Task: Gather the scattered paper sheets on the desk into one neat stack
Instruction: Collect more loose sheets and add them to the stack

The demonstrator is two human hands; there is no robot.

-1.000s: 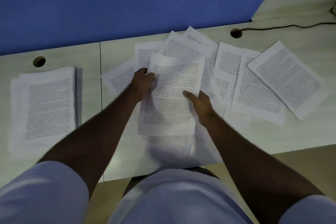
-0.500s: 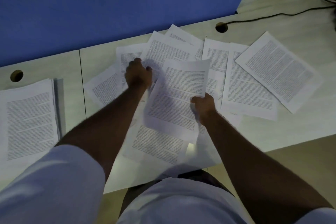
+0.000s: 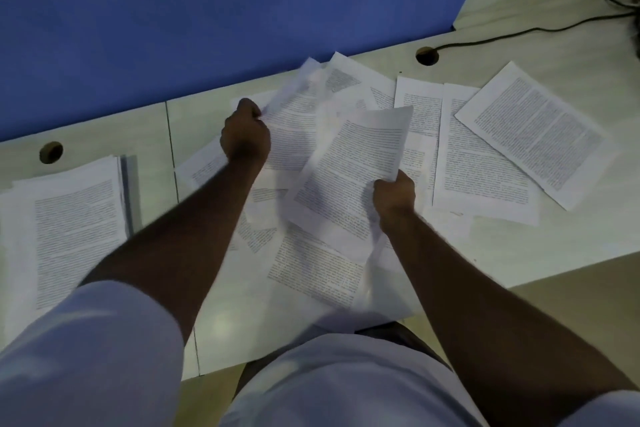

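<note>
Several printed paper sheets lie scattered and overlapping across the middle of the desk (image 3: 571, 246). My right hand (image 3: 394, 192) grips a printed sheet (image 3: 349, 170) by its right edge, lifted and tilted above the others. My left hand (image 3: 246, 135) is closed on the corner of another sheet (image 3: 298, 94) at the back, which is blurred and raised off the desk. More sheets (image 3: 485, 163) lie flat to the right, one angled sheet (image 3: 533, 132) on top of them. A pile of papers (image 3: 69, 218) rests at the left.
A blue partition (image 3: 207, 10) stands along the desk's back edge. Two round cable holes (image 3: 51, 152) (image 3: 427, 55) are in the desk, and a black cable (image 3: 536, 31) runs from the right one toward the far right. The desk's front edge runs by my lap.
My left hand let go of the shared sheet, moved back and closed on a sheet at the rear, lifting it. My right hand kept its sheet and raised it. The view shifted right.
</note>
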